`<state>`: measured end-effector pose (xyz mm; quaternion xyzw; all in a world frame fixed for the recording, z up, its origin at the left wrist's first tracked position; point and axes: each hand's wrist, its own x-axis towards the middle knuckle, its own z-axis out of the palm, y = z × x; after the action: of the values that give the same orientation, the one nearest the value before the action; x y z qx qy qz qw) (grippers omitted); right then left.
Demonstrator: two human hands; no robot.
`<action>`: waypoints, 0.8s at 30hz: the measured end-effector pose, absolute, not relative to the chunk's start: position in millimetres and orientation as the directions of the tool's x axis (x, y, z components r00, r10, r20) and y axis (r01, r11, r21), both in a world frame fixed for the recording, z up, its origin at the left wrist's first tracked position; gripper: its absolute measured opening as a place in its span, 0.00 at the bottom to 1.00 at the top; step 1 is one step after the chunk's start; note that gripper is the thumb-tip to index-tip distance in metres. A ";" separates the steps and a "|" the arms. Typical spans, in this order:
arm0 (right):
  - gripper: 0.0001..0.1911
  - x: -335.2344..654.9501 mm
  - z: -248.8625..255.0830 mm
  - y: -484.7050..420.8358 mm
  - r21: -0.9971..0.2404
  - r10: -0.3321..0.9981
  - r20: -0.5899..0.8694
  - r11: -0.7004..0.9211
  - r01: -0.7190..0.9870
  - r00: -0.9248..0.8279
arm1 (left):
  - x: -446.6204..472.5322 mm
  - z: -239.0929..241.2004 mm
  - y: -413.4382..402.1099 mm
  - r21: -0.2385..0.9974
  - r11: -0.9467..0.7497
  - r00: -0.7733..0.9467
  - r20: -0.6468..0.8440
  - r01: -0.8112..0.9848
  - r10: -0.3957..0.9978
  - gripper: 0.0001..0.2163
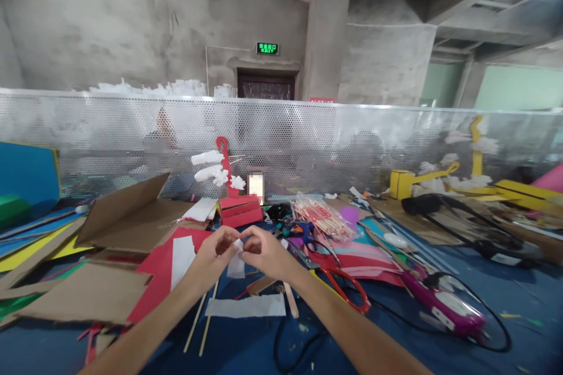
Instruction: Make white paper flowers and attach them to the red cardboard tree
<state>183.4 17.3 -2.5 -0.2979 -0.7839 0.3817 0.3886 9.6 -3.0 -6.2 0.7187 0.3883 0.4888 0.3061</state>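
Note:
Both my left hand (219, 251) and my right hand (263, 252) are raised over the middle of the table, fingertips almost meeting. Pinched between them is a small piece of white paper (238, 243), partly covered by my fingers. Another white paper piece (236, 267) shows just below, and I cannot tell whether it joins the held one. Nearer to me lies a white paper strip (246, 306) across two thin wooden sticks (200, 325). Behind my hands stands a red cardboard piece (240, 211) with a tall red upright (227, 167) bearing white crumpled paper.
Red-handled scissors (347, 287), a purple glue gun (444, 304) with a black cable, and a bag of sticks (325, 218) lie to the right. Cardboard sheets (83, 292) and red paper (153, 269) cover the left. A perforated metal screen (290, 146) bounds the table's back.

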 end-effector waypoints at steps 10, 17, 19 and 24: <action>0.09 185.0 -0.8 19.7 -0.808 0.774 0.398 0.549 0.211 -0.492 | 6.2 -6.9 -3.8 0.748 -0.533 0.214 0.489 0.395 0.845 0.09; 0.07 186.3 2.8 17.3 -0.787 0.750 0.432 0.585 0.197 -0.501 | 2.9 -11.3 3.8 0.783 -0.502 0.231 0.446 0.368 0.865 0.07; 0.08 187.0 3.9 16.2 -0.785 0.753 0.425 0.583 0.209 -0.503 | 2.0 -12.6 6.9 0.796 -0.492 0.230 0.436 0.352 0.870 0.06; 0.09 188.5 5.5 14.6 -0.779 0.771 0.399 0.570 0.259 -0.497 | 1.0 -16.1 10.0 0.832 -0.482 0.244 0.425 0.275 0.872 0.05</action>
<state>188.5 14.6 5.5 -0.3224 -0.7986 0.3330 0.3841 1.0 10.0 -16.1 0.7218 0.3970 0.4693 0.3181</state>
